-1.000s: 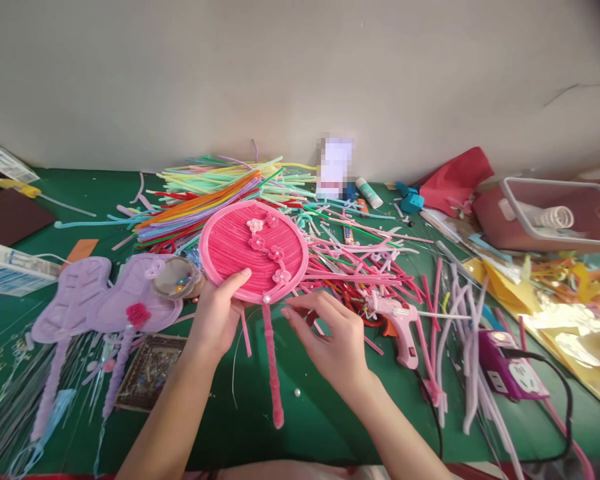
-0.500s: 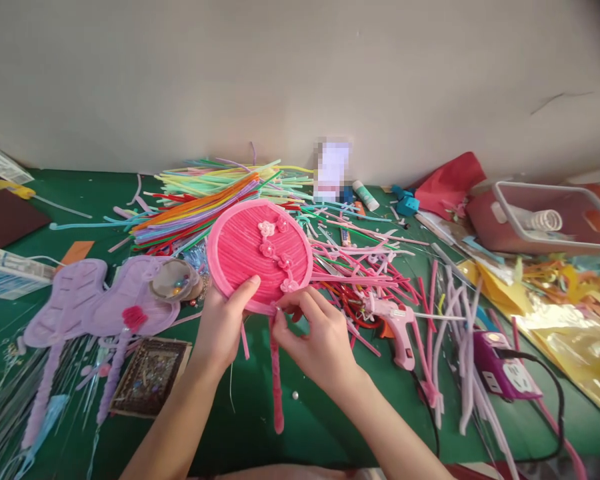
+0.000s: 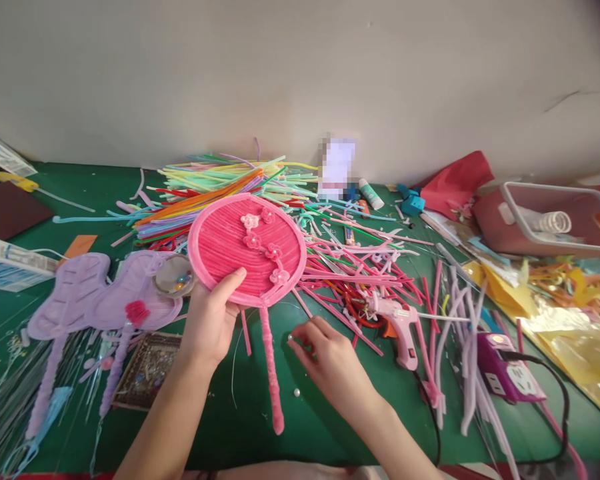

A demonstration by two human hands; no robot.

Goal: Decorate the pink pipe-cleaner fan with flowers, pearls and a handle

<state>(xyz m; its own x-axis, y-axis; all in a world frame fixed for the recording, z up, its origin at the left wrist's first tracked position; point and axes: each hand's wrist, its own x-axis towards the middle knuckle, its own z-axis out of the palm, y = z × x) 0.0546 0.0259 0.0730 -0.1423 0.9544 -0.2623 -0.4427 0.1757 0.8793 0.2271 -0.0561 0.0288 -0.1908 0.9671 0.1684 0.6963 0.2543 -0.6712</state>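
We see that the left hand is clamped on the lower left rim of a round pink fan, with the thumb lying flat on its front face. The fan is held above the green table, in the middle between its far edge and its near edge. Its handle points down toward the near edge, and on its face we can count five small pink flowers, set in a bending line.

The right hand is apart from the fan, just to the right of the handle. Its thumb and forefinger are brought together on what seems to us a small pale bead, though the fingers partly hide it. A loose white bead lies on the table below this hand, nearer to the near edge.

To the right of the right hand we find a pink glue gun, lying on its side. Toward the left end of the table lie two lilac fans, and beside them are a cup with beads and a tray of small pieces. Along the far edge we notice a heap of coloured fuzzy sticks.
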